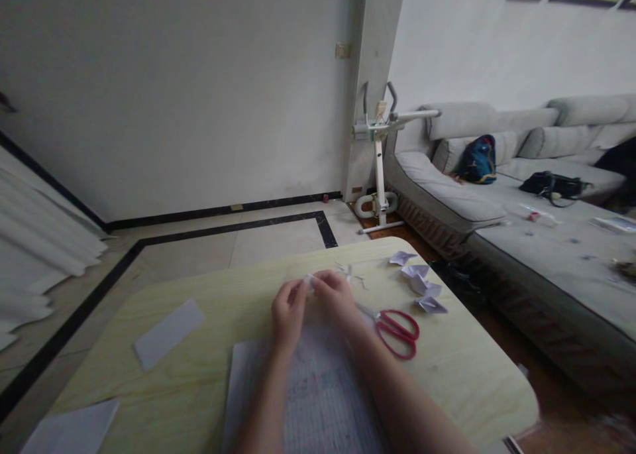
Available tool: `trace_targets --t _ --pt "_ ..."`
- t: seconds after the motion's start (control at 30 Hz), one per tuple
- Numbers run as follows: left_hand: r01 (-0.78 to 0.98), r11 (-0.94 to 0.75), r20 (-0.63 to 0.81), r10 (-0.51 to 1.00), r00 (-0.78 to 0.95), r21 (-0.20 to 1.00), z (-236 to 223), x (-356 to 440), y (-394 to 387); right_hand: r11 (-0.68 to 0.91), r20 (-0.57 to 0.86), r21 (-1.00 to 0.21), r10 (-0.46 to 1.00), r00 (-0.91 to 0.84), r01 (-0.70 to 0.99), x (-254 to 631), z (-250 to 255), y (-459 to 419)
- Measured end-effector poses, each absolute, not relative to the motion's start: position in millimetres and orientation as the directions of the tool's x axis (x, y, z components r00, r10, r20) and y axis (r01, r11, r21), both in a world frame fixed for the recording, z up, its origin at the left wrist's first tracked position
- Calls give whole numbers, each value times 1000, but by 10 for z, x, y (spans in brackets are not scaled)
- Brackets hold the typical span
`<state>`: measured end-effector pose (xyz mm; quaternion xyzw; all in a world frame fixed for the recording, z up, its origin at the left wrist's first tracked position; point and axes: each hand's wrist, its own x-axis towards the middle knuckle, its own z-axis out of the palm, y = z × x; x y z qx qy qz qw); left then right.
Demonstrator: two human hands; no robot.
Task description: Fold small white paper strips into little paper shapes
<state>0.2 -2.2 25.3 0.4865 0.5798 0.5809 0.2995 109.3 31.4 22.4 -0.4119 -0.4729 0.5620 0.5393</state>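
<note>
My left hand [289, 306] and my right hand [334, 292] meet above the middle of the table, their fingertips closed on a small piece of white paper [309, 280]. Most of that paper is hidden by my fingers, so its shape is hard to make out. Beneath my forearms lies a lined sheet with writing [322, 394]. Scissors with red handles [398, 335] rest just right of my right forearm, blades partly behind it. Beyond my right hand are thin paper scraps [354, 276]. Several folded paper boats [419, 283] stand along the table's right side.
A blank paper strip [169, 333] lies on the left of the wooden table [199, 394], and more white paper [74, 427] sits at the near left corner. Past the right edge stand a grey sofa [447, 199] with bags on it and a white exercise machine [380, 169].
</note>
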Motion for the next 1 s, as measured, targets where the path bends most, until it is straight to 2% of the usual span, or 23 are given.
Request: trace_targets --t 0.17,0.33,0.57,0.83,0.93,1.0 --pt "171 -134 183 931 -315 976 294 7 -43 -53 -26 -966 994 -111 -252 1107 255 295" --pt "96 -102 127 940 -316 990 318 -4 -51 -65 -17 -957 986 -167 -284 1112 255 283" --pt "84 -74 96 950 -298 994 304 -21 -55 -60 -18 -963 987 -160 -263 1104 265 274" --pt "-137 -89 53 967 -248 987 275 -11 -45 -149 -36 -915 956 -290 -375 1106 229 255" --pt "-134 -87 53 971 -235 987 287 0 -50 -153 -20 -905 947 -320 -398 1112 230 248" --pt "-72 -97 76 964 -253 993 302 6 -55 -161 -19 -896 945 -326 -414 1119 245 244"
